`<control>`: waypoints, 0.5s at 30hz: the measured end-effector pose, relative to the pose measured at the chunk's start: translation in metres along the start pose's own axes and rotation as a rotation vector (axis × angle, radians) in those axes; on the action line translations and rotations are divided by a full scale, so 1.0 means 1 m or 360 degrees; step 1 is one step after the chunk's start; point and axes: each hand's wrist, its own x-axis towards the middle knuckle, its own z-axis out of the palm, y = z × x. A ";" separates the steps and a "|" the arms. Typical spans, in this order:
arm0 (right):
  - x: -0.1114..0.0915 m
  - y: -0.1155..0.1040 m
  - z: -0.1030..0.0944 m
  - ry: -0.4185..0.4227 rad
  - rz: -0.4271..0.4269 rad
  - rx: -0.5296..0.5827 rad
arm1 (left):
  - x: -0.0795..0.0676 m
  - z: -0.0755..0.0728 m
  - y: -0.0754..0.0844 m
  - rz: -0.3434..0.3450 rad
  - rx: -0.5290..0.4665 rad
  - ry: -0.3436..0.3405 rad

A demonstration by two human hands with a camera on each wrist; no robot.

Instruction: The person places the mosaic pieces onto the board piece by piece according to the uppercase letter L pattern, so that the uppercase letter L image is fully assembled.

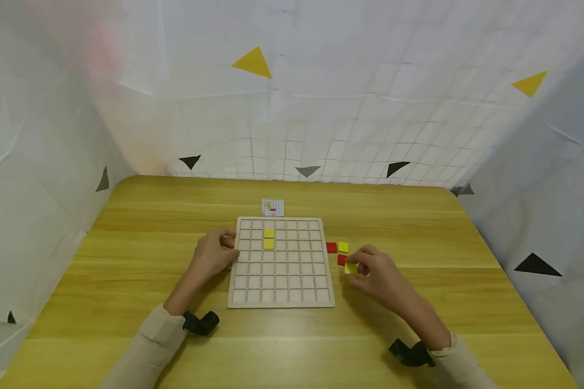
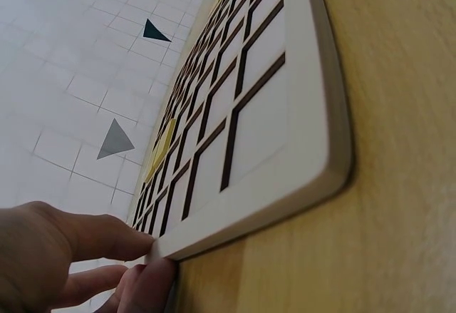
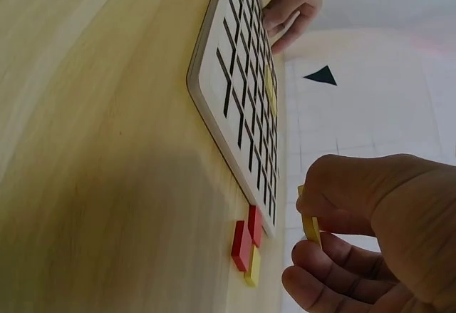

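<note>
R hand [image 1: 377, 273] pinches a yellow tile [image 1: 351, 268] btwn thumb & fingers, gap just tile-thick, other fingers bent. Tile: small, flat, squarish, plain bright yellow; seen nearly edge-on in R wrist view as a thin slab, clear of the table [image 1: 282, 351]. It's right of the board [image 1: 280, 304], near side of the loose pcs.

L hand [image 1: 213, 253] at board's left edge: fingers loosely bent, thumb set apart from index, tips touching the rim; no tile in it.

Board: pale, wood-coloured, flat on table, rounded corners, smooth plain border, approx. 7x7 sq. recesses w/ pale floors; dividers show dark brown on their sides in the wrist views. Two placed yellow tiles [image 1: 269, 239] fill adjoining cells, 3rd col. from left, 2nd & 3rd rows from far side.

Loose pcs just off board's right edge: red tile [image 1: 331, 247] w/ a loose yellow tile [image 1: 343, 247] to its right, plus second red tile [image 1: 342, 260] on the near side. All flat, plain, solid-col., same sort of slab as the held one.

Pattern card [image 1: 272, 207] lies beyond board's far edge, left of ctr: white, printed grid, yellow & red marks; too small for exact cells.
</note>
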 end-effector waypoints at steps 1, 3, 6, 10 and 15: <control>0.000 0.000 0.001 0.0002 -0.0014 -0.0003 | 0.000 0.000 0.000 0.0004 -0.0002 -0.0003; 0.002 -0.001 0.002 0.0006 -0.0042 -0.0017 | 0.001 0.001 0.001 0.0008 -0.0004 -0.0004; 0.004 -0.002 0.006 0.0000 -0.0072 -0.0042 | 0.002 0.001 0.001 0.0003 0.0000 0.0002; 0.006 -0.006 0.011 -0.0011 -0.0081 -0.0050 | 0.001 0.000 0.001 -0.0013 0.0001 0.0003; 0.007 -0.012 0.015 -0.0021 -0.0112 -0.0012 | 0.000 0.000 0.000 -0.0014 0.0008 0.0001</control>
